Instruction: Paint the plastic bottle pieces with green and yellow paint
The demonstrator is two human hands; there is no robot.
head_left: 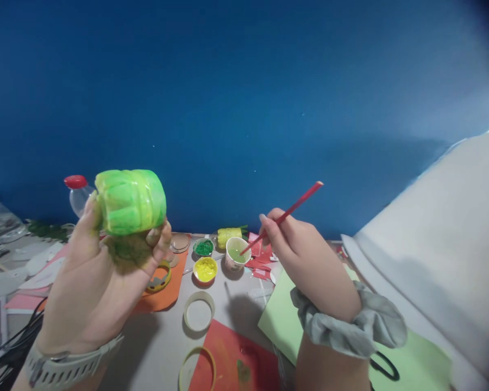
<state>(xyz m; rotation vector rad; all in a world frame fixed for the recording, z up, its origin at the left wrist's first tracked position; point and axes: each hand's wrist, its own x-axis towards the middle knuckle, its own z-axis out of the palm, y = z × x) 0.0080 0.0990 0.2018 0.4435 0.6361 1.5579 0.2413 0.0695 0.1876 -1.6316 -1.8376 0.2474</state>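
Observation:
My left hand (101,271) holds up a cut plastic bottle piece (131,202) painted bright green and yellow, lying sideways in its fingers. Dark green paint smears the palm. Between the thumb and fingers of my right hand (295,244) is a red paintbrush (297,205), slanted down to the left. Its lower end dips into a paper cup (233,260) of cloudy green water, so the bristles are hidden. Left of the cup stand a small cup of yellow paint (206,270) and one of green paint (204,248). A yellow-painted bottle piece (229,237) lies behind.
Tape rings (199,311) and a red sheet (240,358) lie in front. Orange paper (175,290) is at left, light green paper (285,320) at right. A clear bottle with a red cap (76,182) stands behind my left hand. A blue wall (244,108) closes the back; black cables (14,353) lie lower left.

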